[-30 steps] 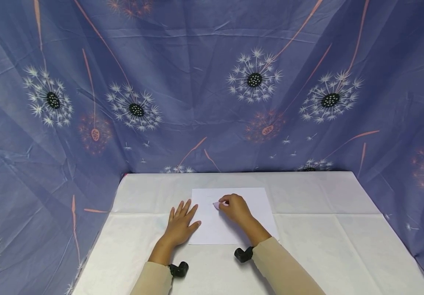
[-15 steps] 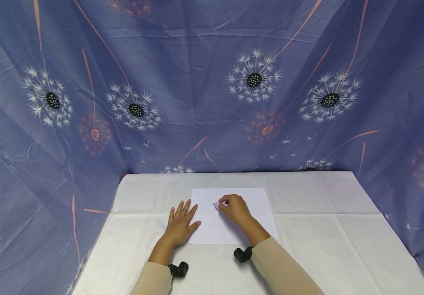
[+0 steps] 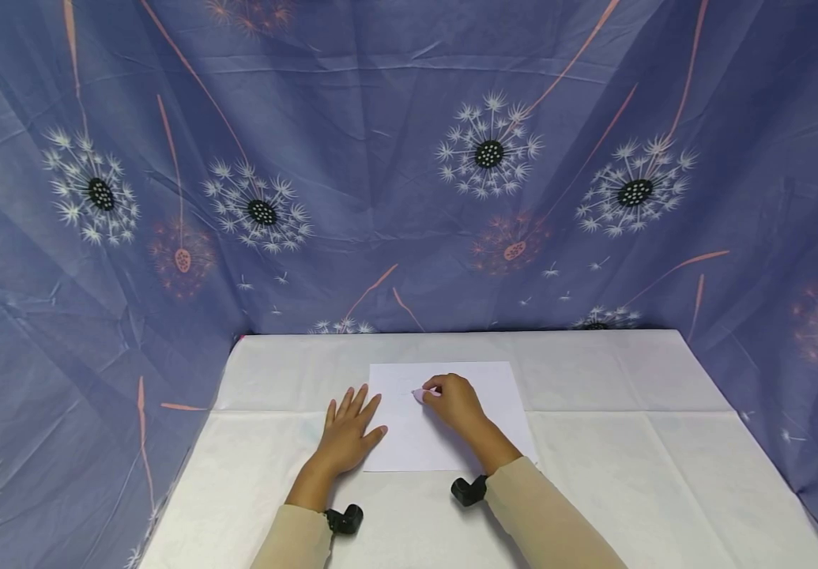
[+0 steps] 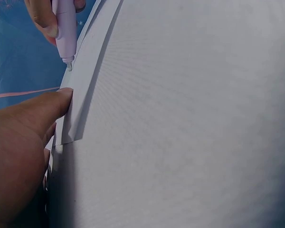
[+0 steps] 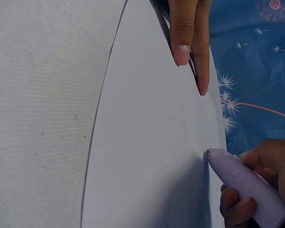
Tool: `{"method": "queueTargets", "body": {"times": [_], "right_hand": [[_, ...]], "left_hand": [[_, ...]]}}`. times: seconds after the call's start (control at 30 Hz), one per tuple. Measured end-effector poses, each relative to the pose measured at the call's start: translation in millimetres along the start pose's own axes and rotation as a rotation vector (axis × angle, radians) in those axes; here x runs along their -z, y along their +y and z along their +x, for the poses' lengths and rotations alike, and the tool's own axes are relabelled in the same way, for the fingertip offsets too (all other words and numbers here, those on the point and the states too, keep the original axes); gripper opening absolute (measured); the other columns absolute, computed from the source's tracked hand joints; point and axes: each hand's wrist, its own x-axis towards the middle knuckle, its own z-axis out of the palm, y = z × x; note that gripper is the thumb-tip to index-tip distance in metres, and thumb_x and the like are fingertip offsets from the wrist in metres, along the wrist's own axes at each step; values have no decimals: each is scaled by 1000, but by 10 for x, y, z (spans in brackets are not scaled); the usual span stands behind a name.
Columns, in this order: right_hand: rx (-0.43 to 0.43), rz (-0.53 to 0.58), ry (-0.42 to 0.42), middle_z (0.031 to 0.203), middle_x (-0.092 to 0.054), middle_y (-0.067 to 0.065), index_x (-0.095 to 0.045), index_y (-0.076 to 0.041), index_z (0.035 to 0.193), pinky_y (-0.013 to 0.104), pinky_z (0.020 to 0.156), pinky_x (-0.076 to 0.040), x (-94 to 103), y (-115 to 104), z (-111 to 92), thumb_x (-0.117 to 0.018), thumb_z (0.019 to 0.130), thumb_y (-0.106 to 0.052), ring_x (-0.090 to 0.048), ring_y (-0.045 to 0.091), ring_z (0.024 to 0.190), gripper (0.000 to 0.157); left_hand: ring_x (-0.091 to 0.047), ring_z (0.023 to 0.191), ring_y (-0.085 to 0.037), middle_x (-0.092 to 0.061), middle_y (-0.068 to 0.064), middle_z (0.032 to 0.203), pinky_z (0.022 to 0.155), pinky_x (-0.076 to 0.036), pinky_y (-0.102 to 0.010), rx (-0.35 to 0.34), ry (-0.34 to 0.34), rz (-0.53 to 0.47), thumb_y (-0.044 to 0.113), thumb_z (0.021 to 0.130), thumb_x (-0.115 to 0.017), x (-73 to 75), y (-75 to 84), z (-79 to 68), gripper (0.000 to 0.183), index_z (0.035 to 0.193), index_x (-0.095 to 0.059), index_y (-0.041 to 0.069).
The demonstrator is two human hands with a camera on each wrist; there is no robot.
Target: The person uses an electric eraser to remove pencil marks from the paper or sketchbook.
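Note:
In the head view a white sheet of paper (image 3: 409, 446) lies on the covered table. My left hand (image 3: 347, 436) rests flat at its left edge, fingers spread, thumb and index fingertips on the paper. Over the sheet, my right hand (image 3: 457, 405) grips a chunky lilac pen-shaped tool, apparently an electric eraser (image 5: 249, 187), with its narrow tip angled down at the paper. The left wrist view shows the same eraser (image 4: 65, 28) near my left thumb (image 4: 57, 102). Small dark crumbs (image 5: 170, 117) are scattered over the sheet in the right wrist view.
A white cloth (image 3: 608, 474) with fold creases covers the table. Behind and beside it hangs a blue dandelion-print curtain (image 3: 380, 158). Black wrist-camera mounts (image 3: 469, 491) stick out from both wrists, below the beige sleeves (image 3: 544, 518).
Both hands stay in nearly the same place, and the eraser's tip keeps to the same part of the sheet. Faint marks near the tip look slightly paler now.

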Motion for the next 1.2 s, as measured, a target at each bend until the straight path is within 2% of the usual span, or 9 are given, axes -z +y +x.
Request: {"method": "queueTargets", "body": {"times": [0.23,0.47,0.7,1.0,1.2], "right_hand": [[21,-5,-29,93,-70,6,-81,-15,95,38,81,-54,-30,-23,-2,-77,89,-27,-64,19,89,14],[26,-16,-2,91,-70,6,-80,-14,96,38,78,-53,-29,-26,-6,-76,88,-22,-64,18,86,12],[49,-25,-25,92,-71,6,-81,-14,96,38,82,-54,-83,-33,22,-75,89,-22,-64,18,88,12],[31,-29,18,89,-70,6,-80,-14,95,38,78,-53,-71,-31,7,-76,87,-21,-64,18,85,12],[47,-8,-22,90,-70,6,-81,-13,96,39,80,-53,-93,-70,-1,-75,89,-21,-62,17,85,13]], "left_hand": [[-10,158,-40,-21,-14,169,124,-2,-66,1,1,-8,42,101,-56,7,10,-6,63,156,-41,16],[-11,157,-43,-23,-16,168,124,-3,-67,-13,6,-7,40,101,-57,11,14,-12,62,155,-42,14],[-12,157,-43,-24,-17,168,123,-4,-68,-18,11,-4,40,101,-57,20,13,-19,62,155,-42,13],[-13,157,-44,-24,-18,168,123,-4,-68,-25,22,-11,39,101,-57,15,12,-21,62,155,-43,12],[-12,157,-43,-23,-16,168,124,-3,-68,-25,19,-5,40,101,-56,8,5,-21,62,155,-42,13]]}}
